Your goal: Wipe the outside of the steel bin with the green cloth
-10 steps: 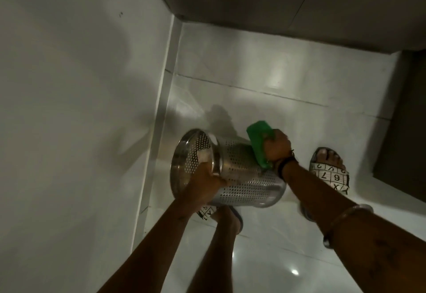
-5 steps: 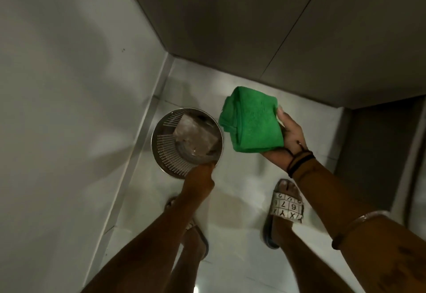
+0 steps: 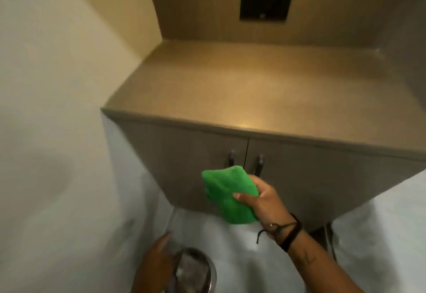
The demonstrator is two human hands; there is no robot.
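Low at the bottom edge of the head view, the steel bin (image 3: 196,272) stood upright on the pale floor (image 3: 242,258), its open mouth facing up toward the camera and its long axis running roughly vertical; only the rim and a blurred, greyish interior showed, the rest cut off by the edge of the picture. The left hand (image 3: 156,267) lay against the bin's left rim, fingers extended toward the wall; motion blur made it impossible to tell whether it gripped the rim or only touched it. The right hand (image 3: 265,200) was raised well above the bin, closed around the green cloth (image 3: 228,195), thumb pressed across the cloth's near face. The cloth was folded into a thick pad, its long axis tilted from upper left to lower right, and it hung clear of the bin, in front of the closed doors of a brown cabinet (image 3: 322,177). Dark bands (image 3: 288,235) circled the right wrist. The cabinet's surface (image 3: 253,80) filled the middle of the view, with two dark handles (image 3: 259,163) set either side of the door seam just above the cloth. A dark rectangular recess (image 3: 265,1) sat in the back panel above the surface. A cream wall (image 3: 57,85) ran along the left.
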